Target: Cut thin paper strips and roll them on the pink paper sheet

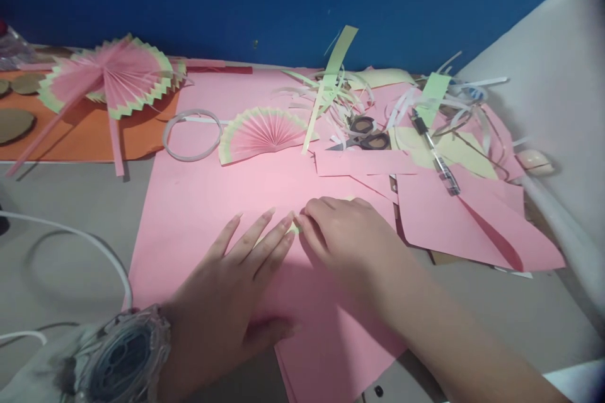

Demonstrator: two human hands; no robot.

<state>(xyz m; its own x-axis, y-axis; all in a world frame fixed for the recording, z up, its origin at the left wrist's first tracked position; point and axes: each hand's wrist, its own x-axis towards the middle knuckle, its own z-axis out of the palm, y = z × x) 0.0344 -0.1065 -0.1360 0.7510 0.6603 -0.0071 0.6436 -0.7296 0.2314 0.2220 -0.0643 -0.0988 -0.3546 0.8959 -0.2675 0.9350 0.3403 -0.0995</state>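
My left hand (246, 264) lies palm down with its fingers stretched out and apart, fingertips on a large pink paper sheet (189, 189). Beside it, my right hand (347, 233) is closed, its fingers curled and pressed down at a piece of pale green paper (297, 227). Most of that piece is hidden under both hands, so I cannot tell its shape. Just beyond the fingertips sits a pleated pink paper fan (269, 132) with a pale green rim. A pink paper strip (363, 162) lies beyond my right hand.
Black-handled scissors (363, 135) lie among paper offcuts (340, 101). To the right, a pen (437, 154) rests across pink and pale green paper. At left are a finished-looking paper fan (137, 75) with strip handles, a tape ring (192, 135) and a white cable (94, 240). A blue wall (236, 6) stands behind.
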